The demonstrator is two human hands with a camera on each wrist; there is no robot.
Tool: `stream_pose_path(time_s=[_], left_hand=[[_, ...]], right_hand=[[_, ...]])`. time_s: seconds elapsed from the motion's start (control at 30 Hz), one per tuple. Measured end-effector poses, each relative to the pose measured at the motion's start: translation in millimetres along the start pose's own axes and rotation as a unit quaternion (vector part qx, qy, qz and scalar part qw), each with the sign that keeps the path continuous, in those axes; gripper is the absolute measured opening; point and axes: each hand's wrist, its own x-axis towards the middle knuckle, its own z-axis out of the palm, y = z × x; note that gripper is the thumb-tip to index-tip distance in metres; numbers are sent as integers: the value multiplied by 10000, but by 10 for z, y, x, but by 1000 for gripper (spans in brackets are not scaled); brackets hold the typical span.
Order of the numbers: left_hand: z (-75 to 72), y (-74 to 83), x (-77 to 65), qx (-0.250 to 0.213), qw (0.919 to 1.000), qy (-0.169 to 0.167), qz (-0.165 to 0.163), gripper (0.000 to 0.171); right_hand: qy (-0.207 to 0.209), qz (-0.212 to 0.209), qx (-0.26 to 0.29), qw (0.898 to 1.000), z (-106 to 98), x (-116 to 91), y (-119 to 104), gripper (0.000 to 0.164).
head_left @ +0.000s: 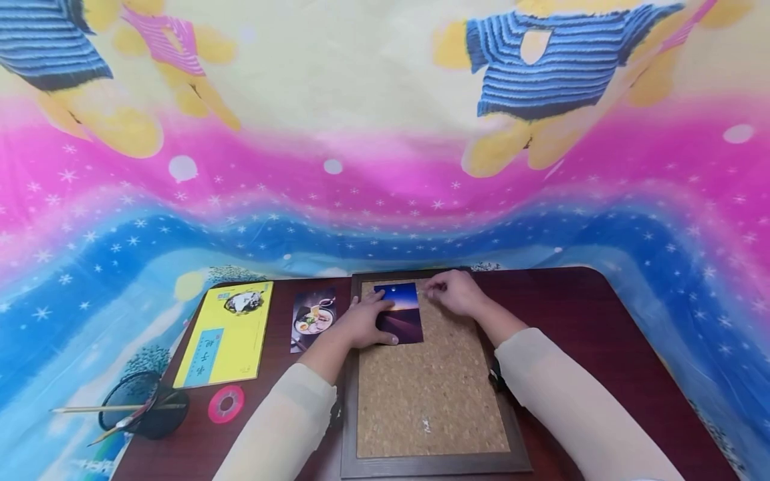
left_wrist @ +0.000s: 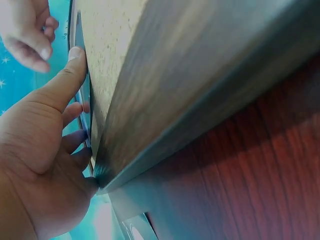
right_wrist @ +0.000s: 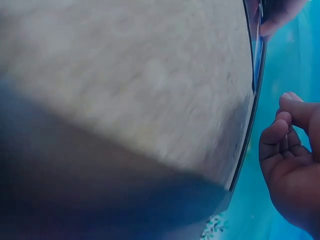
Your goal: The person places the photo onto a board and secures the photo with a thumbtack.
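My left hand (head_left: 365, 321) lies spread over the left side of a sunset photo (head_left: 404, 321), its straight fingers and thumb holding the print flat on a framed cork board (head_left: 433, 387). The left wrist view shows the thumb along the photo and the other fingers at the frame's edge. My right hand (head_left: 454, 292) is just right of the photo's top corner, thumb and index fingertips together, the rest curled. A tiny pale thing shows at those fingertips, too small to make out. Several small clear pieces (head_left: 426, 425) lie on the cork's lower part.
Left of the board lie a ramen photo (head_left: 313, 321), a yellow book (head_left: 222, 334) with a crumpled silver-and-black item (head_left: 243, 302) on it, and a pink tape roll (head_left: 226, 404). A black mesh holder (head_left: 168, 417) with pencils lies at the dark red table's (head_left: 577, 334) left edge.
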Motion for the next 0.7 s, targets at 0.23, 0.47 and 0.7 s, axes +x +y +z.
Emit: stream_pose_path(time_s=[0.23,0.47,0.7], left_hand=[[-39,-45,-5,-129,9999,-37,49,84],[-53,-46,-15,-121,9999,-64,31,87],[-18,-83,-92,-258,9991,247,207,90]], right_hand=[[17,-8,-73,10000,-96,-221,133,21],[127,-117,-80,9998,-177,-430,231,19],[198,-172,-39,9996,-265,-600,347,21]])
